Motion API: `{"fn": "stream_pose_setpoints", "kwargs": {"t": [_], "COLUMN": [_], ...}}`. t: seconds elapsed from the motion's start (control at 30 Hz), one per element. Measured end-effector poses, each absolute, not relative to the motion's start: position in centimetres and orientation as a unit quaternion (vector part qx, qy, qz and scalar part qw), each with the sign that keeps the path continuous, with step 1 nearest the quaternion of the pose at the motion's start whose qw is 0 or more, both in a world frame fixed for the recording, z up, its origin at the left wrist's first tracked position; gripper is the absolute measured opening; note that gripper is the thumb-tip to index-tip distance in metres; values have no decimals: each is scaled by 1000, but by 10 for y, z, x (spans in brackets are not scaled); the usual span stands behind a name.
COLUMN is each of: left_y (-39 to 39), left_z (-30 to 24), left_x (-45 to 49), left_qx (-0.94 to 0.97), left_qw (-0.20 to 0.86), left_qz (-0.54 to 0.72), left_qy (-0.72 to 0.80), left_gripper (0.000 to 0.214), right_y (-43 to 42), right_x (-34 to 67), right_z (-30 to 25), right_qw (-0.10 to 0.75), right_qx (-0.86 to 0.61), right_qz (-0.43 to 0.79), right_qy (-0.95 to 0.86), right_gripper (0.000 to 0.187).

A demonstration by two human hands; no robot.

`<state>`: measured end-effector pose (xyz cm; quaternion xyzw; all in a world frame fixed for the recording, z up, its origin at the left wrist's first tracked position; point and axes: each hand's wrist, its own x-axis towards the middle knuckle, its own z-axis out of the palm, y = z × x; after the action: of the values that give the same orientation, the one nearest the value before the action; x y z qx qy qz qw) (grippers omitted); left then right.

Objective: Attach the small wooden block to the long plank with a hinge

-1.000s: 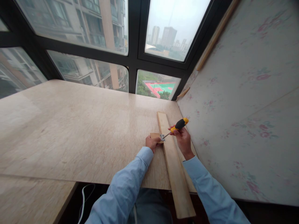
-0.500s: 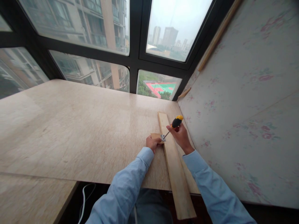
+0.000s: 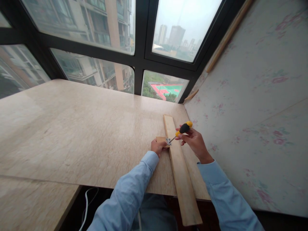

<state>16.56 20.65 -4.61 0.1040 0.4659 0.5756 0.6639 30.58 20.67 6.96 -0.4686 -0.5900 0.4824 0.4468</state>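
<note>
My right hand (image 3: pixel 193 142) grips a screwdriver (image 3: pixel 184 127) with a yellow and black handle. Its shaft slants down to the left, and the tip meets a small silver metal hinge (image 3: pixel 168 141). That hinge lies across the joint between a short wooden piece (image 3: pixel 161 139) and a long pale wooden board (image 3: pixel 181 173). With fingers closed, my left hand (image 3: pixel 158 147) holds the short piece against the board's left edge, close beside the hinge. My left fingertips partly cover the short piece.
The board rests on a beige marble-patterned surface (image 3: pixel 84 128) and juts past its front edge. A flowered wall (image 3: pixel 252 112) rises close on the right. Dark-framed windows (image 3: pixel 139 64) stand behind. A white cable (image 3: pixel 86 205) hangs below the edge at lower left.
My right hand has shifted right and turned, and the screwdriver handle leans further right. Its tip stays at the hinge. My left hand keeps its place.
</note>
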Motion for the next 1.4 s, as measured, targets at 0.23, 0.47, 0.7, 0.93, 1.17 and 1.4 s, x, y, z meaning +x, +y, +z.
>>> {"fn": "stream_pose_setpoints", "kwargs": {"t": [0.23, 0.47, 0.7, 0.93, 1.17, 1.4], "left_y": [206, 207, 207, 206, 207, 206], "left_z": [-44, -48, -49, -52, -51, -47], "left_x": [167, 166, 166, 167, 167, 166], "left_qx": [104, 105, 105, 110, 105, 98], "left_qw": [659, 659, 663, 661, 666, 666], "left_qz": [579, 580, 583, 585, 581, 588], "left_qy": [468, 467, 457, 457, 456, 448], "left_gripper": [36, 36, 37, 38, 37, 37], "right_y": [214, 218, 212, 221, 224, 215], "right_x": [297, 288, 298, 292, 285, 298], "right_z": [57, 50, 57, 55, 47, 58], "right_qw": [469, 522, 494, 509, 564, 517], "right_qx": [-557, -428, -389, -585, -415, -385], "right_qz": [214, 405, 494, 157, 398, 484], "right_qy": [-652, -617, -600, -612, -593, -591], "right_gripper": [53, 57, 60, 76, 65, 56]}}
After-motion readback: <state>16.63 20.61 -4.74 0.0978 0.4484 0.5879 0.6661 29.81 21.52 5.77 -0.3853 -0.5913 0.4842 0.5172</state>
